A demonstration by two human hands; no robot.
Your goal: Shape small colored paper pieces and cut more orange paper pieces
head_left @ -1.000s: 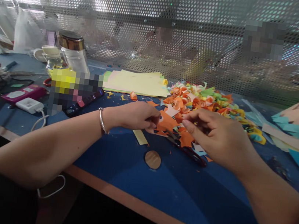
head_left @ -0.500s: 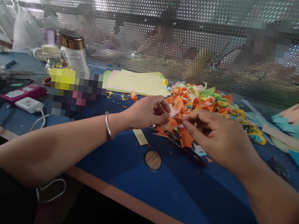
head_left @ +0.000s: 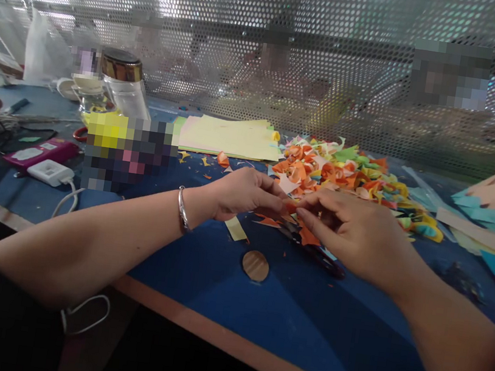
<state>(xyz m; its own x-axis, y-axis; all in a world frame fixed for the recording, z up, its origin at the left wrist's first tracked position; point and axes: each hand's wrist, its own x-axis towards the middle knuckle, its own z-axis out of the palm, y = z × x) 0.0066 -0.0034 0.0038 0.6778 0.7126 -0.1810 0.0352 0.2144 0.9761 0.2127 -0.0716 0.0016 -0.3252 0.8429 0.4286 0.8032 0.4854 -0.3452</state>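
Both the left hand (head_left: 241, 192) and right hand (head_left: 355, 234) pinched one small orange paper scrap (head_left: 291, 207) between fingertips, just above the blue counter (head_left: 294, 315).

Jar (head_left: 123, 85), yellow sheets (head_left: 229, 137), wooden disc (head_left: 255, 265).

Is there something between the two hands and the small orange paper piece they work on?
Nothing visible stands between them. The left hand and the right hand both pinch the orange paper piece at their fingertips. The pile of paper scraps lies behind them.
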